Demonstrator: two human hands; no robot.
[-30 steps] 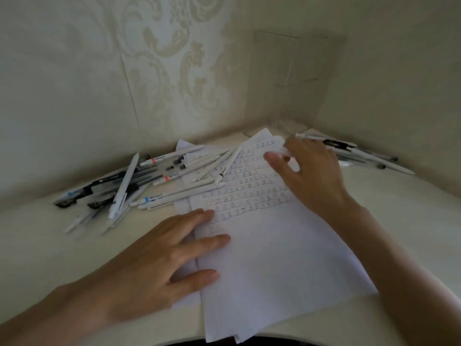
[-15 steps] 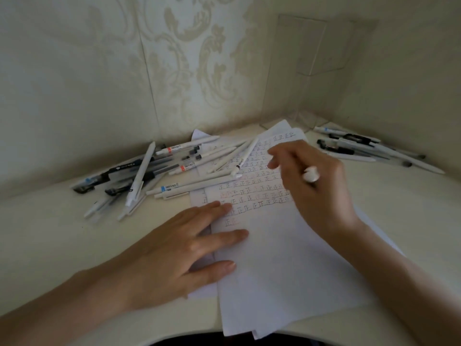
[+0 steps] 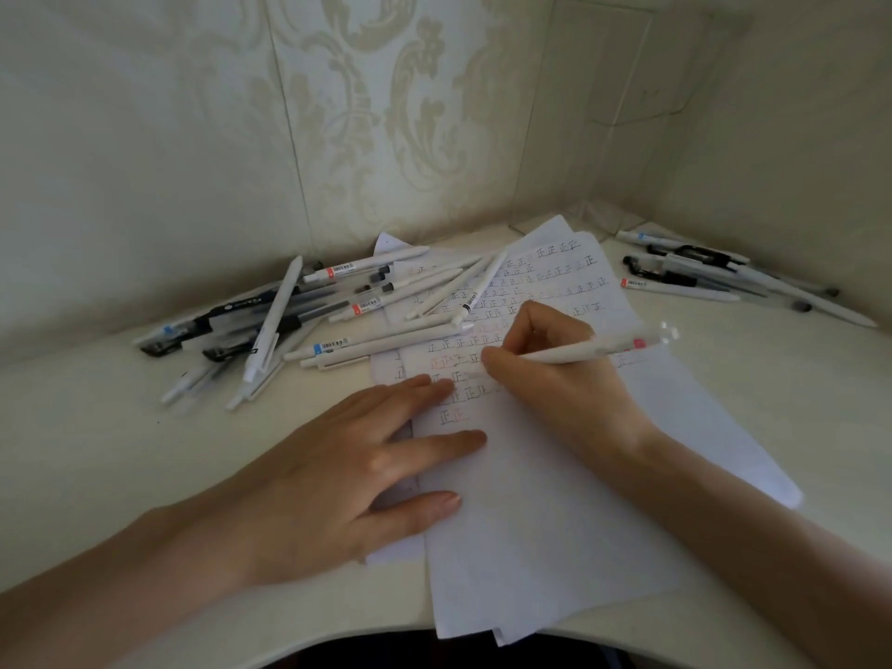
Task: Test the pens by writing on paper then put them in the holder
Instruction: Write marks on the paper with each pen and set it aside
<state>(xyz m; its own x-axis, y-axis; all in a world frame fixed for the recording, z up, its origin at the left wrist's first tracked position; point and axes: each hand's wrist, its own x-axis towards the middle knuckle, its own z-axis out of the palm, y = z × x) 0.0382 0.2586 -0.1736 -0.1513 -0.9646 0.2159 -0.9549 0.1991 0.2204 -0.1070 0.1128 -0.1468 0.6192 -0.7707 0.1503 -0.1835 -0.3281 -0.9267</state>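
Observation:
A stack of white paper point(image 3: 555, 499) lies on the pale desk, its upper half covered in rows of small written marks. My right hand point(image 3: 555, 379) grips a white pen point(image 3: 593, 351) with a red band near its clear end, tip down toward the written rows. My left hand point(image 3: 357, 465) rests flat on the paper's left edge, fingers straight. A clear acrylic holder point(image 3: 613, 89) stands in the back corner against the wall, hard to make out.
A heap of several white and black pens point(image 3: 309, 325) lies to the left of the paper, some overlapping its top. A smaller group of pens point(image 3: 709, 277) lies at the right by the side wall. The desk's curved front edge point(image 3: 338, 639) is below.
My right hand has come back from the right-hand pens with a white pen, turned it into a writing grip and lowered it to the paper. The left hand has stayed flat.

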